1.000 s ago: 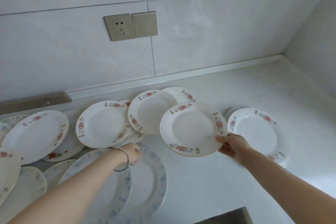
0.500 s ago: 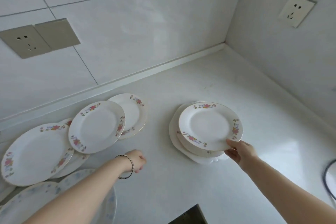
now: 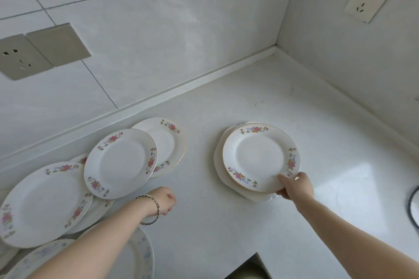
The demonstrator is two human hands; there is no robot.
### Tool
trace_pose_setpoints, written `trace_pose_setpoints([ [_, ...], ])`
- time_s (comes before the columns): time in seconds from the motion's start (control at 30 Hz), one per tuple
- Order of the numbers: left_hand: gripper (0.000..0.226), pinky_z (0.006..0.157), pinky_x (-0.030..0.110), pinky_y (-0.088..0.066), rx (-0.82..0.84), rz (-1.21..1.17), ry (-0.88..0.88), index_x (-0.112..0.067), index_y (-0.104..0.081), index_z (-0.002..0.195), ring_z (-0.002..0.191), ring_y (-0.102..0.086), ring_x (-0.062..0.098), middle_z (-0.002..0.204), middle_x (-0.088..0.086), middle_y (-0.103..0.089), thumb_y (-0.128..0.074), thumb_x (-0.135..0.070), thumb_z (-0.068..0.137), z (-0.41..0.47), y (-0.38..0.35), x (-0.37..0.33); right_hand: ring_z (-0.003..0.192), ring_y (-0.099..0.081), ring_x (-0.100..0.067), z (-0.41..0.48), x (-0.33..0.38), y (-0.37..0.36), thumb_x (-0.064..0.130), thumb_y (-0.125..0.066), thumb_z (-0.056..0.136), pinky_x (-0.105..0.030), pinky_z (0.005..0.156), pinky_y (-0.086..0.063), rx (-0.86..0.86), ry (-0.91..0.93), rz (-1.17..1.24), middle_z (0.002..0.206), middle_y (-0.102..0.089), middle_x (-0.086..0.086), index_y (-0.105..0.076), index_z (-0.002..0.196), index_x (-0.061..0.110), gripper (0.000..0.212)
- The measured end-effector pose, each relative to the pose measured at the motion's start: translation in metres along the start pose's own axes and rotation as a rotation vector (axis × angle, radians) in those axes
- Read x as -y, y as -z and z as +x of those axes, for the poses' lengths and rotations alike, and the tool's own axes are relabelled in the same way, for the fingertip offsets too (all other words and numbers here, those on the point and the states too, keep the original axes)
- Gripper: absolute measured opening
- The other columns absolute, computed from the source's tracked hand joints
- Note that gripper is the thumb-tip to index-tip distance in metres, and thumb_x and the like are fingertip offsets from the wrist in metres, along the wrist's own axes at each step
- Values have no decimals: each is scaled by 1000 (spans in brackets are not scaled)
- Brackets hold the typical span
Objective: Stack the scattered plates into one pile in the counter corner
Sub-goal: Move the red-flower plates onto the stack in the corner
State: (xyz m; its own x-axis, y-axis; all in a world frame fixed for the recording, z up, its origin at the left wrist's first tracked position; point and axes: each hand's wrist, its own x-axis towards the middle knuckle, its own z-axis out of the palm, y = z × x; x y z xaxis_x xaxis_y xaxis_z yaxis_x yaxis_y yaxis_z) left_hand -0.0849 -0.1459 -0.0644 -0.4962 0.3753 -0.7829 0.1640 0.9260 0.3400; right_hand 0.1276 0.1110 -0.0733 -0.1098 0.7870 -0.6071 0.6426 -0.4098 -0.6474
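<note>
My right hand point(image 3: 295, 187) grips the near rim of a white plate with pink flowers point(image 3: 260, 156). That plate lies on top of a small pile of plates point(image 3: 219, 165) on the white counter, toward the corner. My left hand point(image 3: 165, 203), a bracelet on its wrist, hovers with curled fingers over bare counter and holds nothing. To the left lie several scattered flowered plates: one in the middle point(image 3: 120, 163), one behind it point(image 3: 167, 142), a large one at far left point(image 3: 43, 204). A blue-patterned plate point(image 3: 140, 256) sits partly hidden under my left forearm.
The counter corner point(image 3: 275, 48) lies beyond the pile, with tiled walls on two sides. A wall socket point(image 3: 368, 0) is on the right wall and another socket point(image 3: 15, 56) on the back wall. A dark curved rim point(image 3: 413, 208) shows at the right edge.
My right hand carried the flowered plate to the right and set it onto the pile. The view swung right toward the corner. My left hand stayed low near the scattered plates.
</note>
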Motion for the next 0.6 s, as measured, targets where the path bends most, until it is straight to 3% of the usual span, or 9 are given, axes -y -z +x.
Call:
trace_pose_setpoints([
  [0.13, 25, 57, 18, -39, 2, -16, 18, -21, -48, 68, 58, -51, 11, 68, -3, -54, -40, -8, 88, 1, 0, 7, 62, -63, -28, 1, 3, 0, 25, -56, 81, -39, 72, -54, -51, 77, -138, 65, -64, -11, -44, 106, 13, 30],
  [0.3, 24, 60, 18, -40, 4, -28, 43, -21, -48, 69, 59, -52, 10, 70, -3, -55, -41, -10, 89, -1, -1, 11, 58, -63, -26, 4, 0, -4, 30, -53, 86, -27, 53, -43, -62, 122, -278, 88, -71, -16, -39, 129, 12, 48],
  [0.47, 24, 57, 17, -39, 3, -22, 53, -22, -47, 70, 58, -52, 9, 71, -4, -55, -41, -12, 91, -3, -3, 12, 85, -66, -32, 11, -2, -7, 30, -51, 86, -36, 74, -52, -49, 109, -301, 104, -66, -16, -33, 133, 11, 53],
  [0.6, 25, 52, 16, -37, 4, -32, 66, -21, -47, 69, 58, -51, 10, 69, -3, -54, -41, -11, 92, -5, -5, 14, 94, -58, -32, 14, 1, -4, 20, -58, 84, -32, 71, -44, -42, 64, -203, 122, -55, -15, -35, 137, 13, 58],
])
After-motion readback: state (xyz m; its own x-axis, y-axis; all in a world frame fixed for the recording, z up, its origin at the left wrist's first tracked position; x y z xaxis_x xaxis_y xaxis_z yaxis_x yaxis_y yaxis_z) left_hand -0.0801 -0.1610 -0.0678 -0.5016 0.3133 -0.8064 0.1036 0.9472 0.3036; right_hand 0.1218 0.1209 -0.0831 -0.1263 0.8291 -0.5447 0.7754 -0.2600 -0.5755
